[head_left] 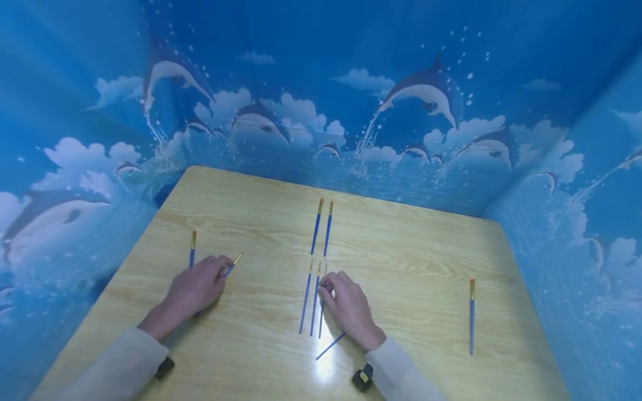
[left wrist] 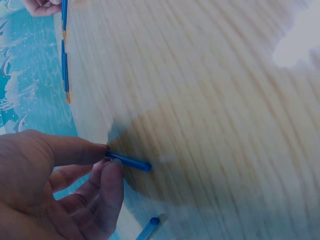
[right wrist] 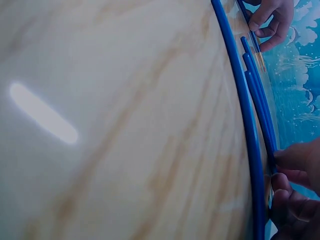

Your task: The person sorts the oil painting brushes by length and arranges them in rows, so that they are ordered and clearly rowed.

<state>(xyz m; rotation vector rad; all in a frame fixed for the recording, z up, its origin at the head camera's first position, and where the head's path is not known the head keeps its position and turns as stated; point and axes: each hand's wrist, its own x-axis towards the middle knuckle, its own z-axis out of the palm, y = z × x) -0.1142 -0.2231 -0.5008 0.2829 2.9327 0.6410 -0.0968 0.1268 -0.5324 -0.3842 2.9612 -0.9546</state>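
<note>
My left hand (head_left: pixel 195 287) pinches a blue paintbrush (head_left: pixel 229 270) between thumb and fingers, its bristles up and to the right. In the left wrist view, the blue handle end of this paintbrush (left wrist: pixel 132 162) pokes out past the fingertips. A wider flat brush (head_left: pixel 192 253) lies partly hidden beneath that hand. At the middle of the table, my right hand (head_left: pixel 351 309) pinches the rightmost thin brush (head_left: pixel 321 320) of three in a row. Its two neighbours are a middle thin brush (head_left: pixel 315 306) and a left one (head_left: pixel 305 303). Under the right wrist slants another brush (head_left: pixel 331 346), partly covered.
Two flat brushes, one left (head_left: pixel 315 233) and one right (head_left: pixel 328 233), lie side by side beyond the row. A wide flat brush (head_left: pixel 472 320) lies far right on the wooden table (head_left: pixel 401 250). Dolphin-print curtains (head_left: pixel 301 67) enclose the table's back and sides.
</note>
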